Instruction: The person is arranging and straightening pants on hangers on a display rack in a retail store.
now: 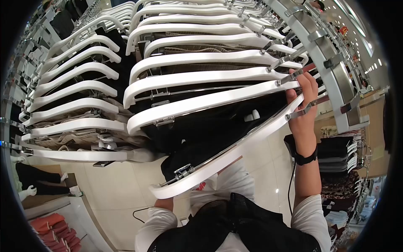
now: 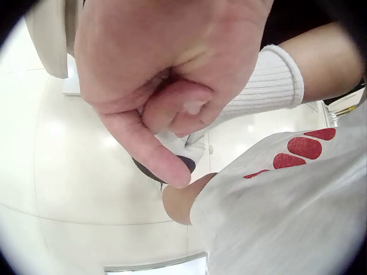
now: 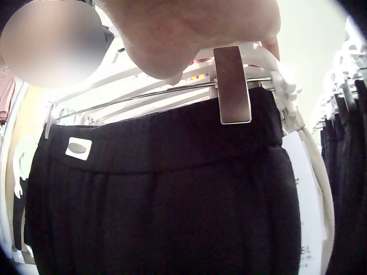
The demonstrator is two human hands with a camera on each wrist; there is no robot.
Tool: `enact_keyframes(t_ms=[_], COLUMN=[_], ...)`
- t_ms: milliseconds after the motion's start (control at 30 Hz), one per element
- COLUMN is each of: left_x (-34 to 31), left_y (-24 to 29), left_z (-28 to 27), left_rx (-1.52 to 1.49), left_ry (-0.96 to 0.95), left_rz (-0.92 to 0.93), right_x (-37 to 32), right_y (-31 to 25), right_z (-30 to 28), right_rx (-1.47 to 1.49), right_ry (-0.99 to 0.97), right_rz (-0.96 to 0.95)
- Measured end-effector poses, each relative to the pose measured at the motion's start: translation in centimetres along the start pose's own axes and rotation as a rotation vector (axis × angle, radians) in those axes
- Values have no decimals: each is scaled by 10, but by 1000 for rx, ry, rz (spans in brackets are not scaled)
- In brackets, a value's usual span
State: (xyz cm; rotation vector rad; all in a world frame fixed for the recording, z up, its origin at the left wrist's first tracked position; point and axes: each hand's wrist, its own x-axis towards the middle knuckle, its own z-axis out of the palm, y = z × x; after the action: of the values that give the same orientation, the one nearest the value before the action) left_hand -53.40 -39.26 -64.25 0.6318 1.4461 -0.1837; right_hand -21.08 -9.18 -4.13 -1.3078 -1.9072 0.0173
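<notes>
My right hand (image 1: 305, 94) grips at the hook end of the white hangers, its fingers over the rail-side end and the thumb between the two front ones. The front hanger (image 1: 235, 161) swings out at a slant from the second hanger (image 1: 210, 103). Black bottoms (image 3: 172, 200) hang from metal clips, with a white sticker at the waistband; one clip (image 3: 234, 86) sits just below the right hand (image 3: 200, 34). Down by the white shirt, my left hand (image 2: 172, 74) holds nothing, its fingers loosely curled; in the head view the front hanger hides it.
A curved metal rail (image 1: 323, 46) carries the row at right. Another row of hangers (image 1: 79, 105) with beige and dark clothes stands at left. Folded pink clothes (image 1: 56, 233) lie lower left, near mannequin legs (image 1: 40, 178). More garments (image 1: 338, 155) hang at far right.
</notes>
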Motion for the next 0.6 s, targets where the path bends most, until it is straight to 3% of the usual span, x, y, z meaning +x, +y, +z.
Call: enact_keyframes(t_ms=[100,233,367,400,500,567,600], left_x=[-7,32,38,-17,-35,-44,-63], left_y=[4,-17,3,48,74,77,88], left_z=[1,-32,-33,-27,-6,1,4], left_rx=[108,697,519,155,-78,37,-79], left_ry=[30,189,340,198,282,438,453], left_rz=[6,289,681,402,374,522,510], right_x=[3,3,-3,-10,-7,-3,-1], right_y=[4,3,8,16,21,20,18], right_z=[3,1,-1,7,-1,-8,-10], right_rx=[23,-53,20,230,32,-114,-141], right_ry=[15,15,-28,-26,-20,8,4], right_rz=[-22,-125,3,104,-76,-151,-179])
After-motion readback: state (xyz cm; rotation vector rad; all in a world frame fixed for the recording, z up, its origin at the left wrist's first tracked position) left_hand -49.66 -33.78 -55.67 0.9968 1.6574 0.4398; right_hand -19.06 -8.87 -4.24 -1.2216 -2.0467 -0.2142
